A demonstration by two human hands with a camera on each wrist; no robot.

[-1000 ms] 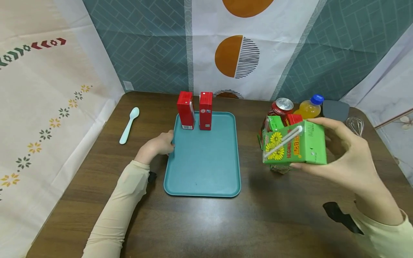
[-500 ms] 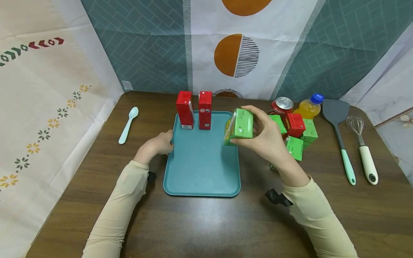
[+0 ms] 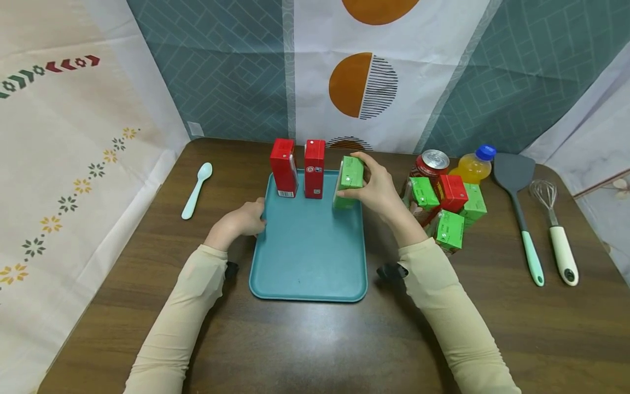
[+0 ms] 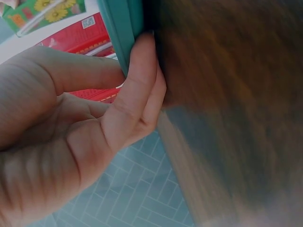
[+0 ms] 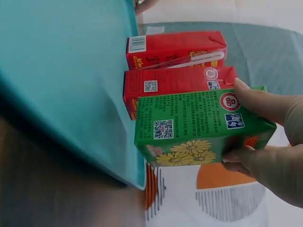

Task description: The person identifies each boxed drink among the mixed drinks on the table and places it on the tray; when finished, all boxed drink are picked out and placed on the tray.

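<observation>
Two red cartons (image 3: 314, 169) stand along the tray's (image 3: 307, 251) far edge, one green carton (image 3: 351, 174) at its far right corner. My outstretched right hand (image 3: 379, 189) pinches that one's upper end, fingers carton-wide; my left hand (image 3: 243, 219) pinches the left rim.

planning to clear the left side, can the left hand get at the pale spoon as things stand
Probably yes, once it lets go: the left hand holds the edge of the tray, but the spoon lies nearby on the table with nothing showing between them.
</observation>
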